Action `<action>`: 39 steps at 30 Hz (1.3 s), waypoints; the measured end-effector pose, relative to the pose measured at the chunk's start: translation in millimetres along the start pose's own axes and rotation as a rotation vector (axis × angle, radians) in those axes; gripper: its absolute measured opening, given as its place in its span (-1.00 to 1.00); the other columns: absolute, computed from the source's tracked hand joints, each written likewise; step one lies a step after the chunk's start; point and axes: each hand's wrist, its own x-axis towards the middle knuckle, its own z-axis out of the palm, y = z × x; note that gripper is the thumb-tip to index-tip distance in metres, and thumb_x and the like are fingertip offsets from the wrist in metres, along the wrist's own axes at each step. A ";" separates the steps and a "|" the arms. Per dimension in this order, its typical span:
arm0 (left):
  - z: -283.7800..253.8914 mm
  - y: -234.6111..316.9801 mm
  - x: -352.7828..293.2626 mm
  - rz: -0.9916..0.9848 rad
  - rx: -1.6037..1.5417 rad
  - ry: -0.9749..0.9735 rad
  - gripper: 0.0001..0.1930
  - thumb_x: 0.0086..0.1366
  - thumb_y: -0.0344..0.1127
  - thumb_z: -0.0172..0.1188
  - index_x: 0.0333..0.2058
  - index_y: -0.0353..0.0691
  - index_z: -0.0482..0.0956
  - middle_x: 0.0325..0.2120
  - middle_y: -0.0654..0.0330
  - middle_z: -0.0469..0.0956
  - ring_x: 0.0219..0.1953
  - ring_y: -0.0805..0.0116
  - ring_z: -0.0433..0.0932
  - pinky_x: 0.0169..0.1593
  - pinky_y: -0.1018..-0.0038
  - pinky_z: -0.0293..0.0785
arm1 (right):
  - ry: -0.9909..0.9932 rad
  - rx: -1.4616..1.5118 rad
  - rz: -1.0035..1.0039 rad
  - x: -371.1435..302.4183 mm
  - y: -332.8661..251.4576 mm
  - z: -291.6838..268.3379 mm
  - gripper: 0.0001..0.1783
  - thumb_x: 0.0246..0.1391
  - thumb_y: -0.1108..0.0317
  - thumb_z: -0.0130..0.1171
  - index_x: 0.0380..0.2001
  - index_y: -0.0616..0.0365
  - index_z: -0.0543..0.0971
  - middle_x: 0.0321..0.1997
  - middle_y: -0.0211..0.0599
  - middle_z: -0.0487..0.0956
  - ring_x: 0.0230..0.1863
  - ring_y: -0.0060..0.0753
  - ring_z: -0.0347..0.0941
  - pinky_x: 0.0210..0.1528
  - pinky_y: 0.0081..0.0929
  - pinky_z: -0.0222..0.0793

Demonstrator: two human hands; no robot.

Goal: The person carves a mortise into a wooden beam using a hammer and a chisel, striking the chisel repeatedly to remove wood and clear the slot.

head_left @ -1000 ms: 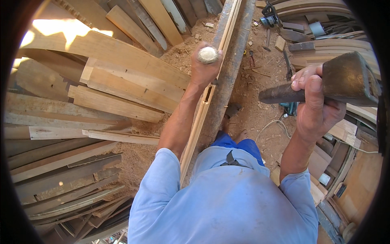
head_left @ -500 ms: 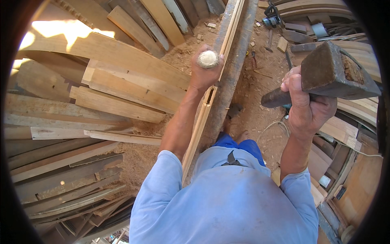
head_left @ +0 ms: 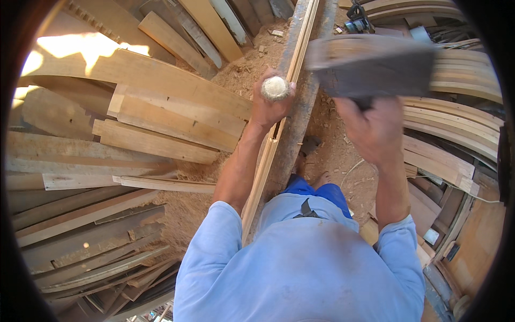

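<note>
My left hand (head_left: pixel 270 110) is closed around an upright chisel (head_left: pixel 274 88). Only the pale, round, battered butt of its handle shows; the blade is hidden beneath the hand. Under that hand runs a long, narrow wooden strip (head_left: pixel 260 182) with a dark slot (head_left: pixel 276 130) cut in it, just nearer than my fist. The strip lies along a worn, greyish beam (head_left: pixel 294 129). My right hand (head_left: pixel 374 131) grips the handle of a big dark mallet (head_left: pixel 375 67). Its blocky head is raised to the right of the chisel, apart from it and smeared by motion.
Stacked boards (head_left: pixel 171 115) fan out on the left, and curved planks (head_left: pixel 456 121) are piled on the right. Wood shavings (head_left: pixel 236 70) cover the ground. A power tool (head_left: pixel 358 21) lies at the far right, and a pale cord (head_left: pixel 485 200) trails near the right-hand planks.
The mallet has swung leftward and turned, its head now much nearer the chisel. My left hand and the chisel have stayed almost in place.
</note>
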 end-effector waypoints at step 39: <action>5.9 -11.9 -22.1 0.141 -0.092 0.005 -0.64 0.15 -0.49 0.41 -0.12 -0.29 0.46 -0.36 0.17 0.60 -0.26 0.40 0.63 -0.16 0.44 0.54 | -0.486 -0.280 0.134 12.8 20.2 15.0 -0.75 0.08 0.26 0.20 -0.24 0.20 0.61 -0.32 0.07 0.62 -0.23 0.21 0.57 -0.16 -0.01 0.49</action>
